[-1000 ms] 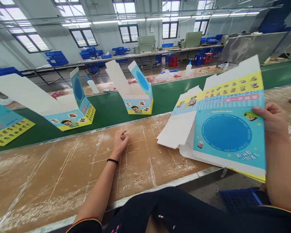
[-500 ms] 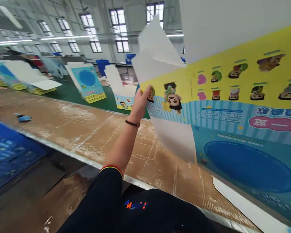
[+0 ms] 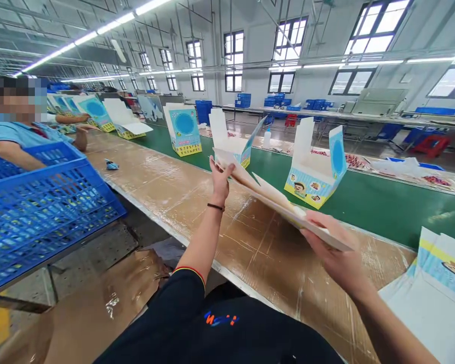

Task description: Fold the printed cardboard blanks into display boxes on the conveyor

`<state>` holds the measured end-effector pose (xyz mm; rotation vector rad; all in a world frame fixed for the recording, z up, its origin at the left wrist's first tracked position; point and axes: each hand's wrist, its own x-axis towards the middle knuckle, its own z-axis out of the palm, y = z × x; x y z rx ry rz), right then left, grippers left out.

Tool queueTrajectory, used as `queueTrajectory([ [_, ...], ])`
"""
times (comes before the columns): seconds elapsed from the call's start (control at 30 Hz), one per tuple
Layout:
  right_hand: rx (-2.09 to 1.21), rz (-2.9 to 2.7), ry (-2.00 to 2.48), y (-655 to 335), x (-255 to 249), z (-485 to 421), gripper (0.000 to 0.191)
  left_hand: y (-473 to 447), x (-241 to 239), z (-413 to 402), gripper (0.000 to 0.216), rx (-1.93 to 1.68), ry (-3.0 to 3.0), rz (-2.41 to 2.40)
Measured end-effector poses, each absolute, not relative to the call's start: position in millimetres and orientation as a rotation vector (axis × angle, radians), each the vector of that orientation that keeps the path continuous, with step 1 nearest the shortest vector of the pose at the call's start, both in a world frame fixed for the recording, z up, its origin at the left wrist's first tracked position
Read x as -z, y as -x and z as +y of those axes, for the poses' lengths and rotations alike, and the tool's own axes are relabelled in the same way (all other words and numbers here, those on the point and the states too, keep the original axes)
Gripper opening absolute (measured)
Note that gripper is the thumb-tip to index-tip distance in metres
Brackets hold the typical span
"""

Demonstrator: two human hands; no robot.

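Between my two hands is a flattened cardboard box (image 3: 265,198), seen almost edge-on, tilted above the brown-covered table. My left hand (image 3: 220,181) grips its far left end, thumb on top. My right hand (image 3: 335,250), a little blurred, is closed around its near right end. A loose flap sticks up along the box's far side. Just beyond it, on the green conveyor belt (image 3: 379,202), stand open printed boxes, one with yellow and blue cartoon sides (image 3: 311,184) and another partly behind my left hand. At the right edge lie more flat box sheets (image 3: 432,298).
A blue crate (image 3: 56,197) of small packets stands at left beside a co-worker (image 3: 11,134). A small blue packet (image 3: 111,165) lies on the table (image 3: 167,177). More boxes (image 3: 184,129) line the belt. Beyond it are a white bottle (image 3: 267,137) and a far bench.
The printed sheet, earlier raised and spread wide at the right, is now lowered and folded flat. My right hand has come into view holding it. The view has turned to the right.
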<state>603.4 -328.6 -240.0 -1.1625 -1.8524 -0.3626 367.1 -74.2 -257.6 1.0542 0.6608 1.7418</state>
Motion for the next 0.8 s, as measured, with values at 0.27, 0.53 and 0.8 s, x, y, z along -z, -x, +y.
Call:
queueTrajectory([
  [0.27, 0.087, -1.715, 1.073, -601, 261, -333, 0.092, -368, 248, -116, 0.114, -1.661, -1.350, 0.406],
  [0.53, 0.015, -1.299, 1.157, -620, 246, -326, 0.074, -384, 197, -167, 0.092, -0.946, -1.581, 0.119],
  [0.8, 0.587, -1.795, 1.425, -623, 221, -322, 0.037, -429, 247, -146, 0.080, -0.835, -1.652, 0.390],
])
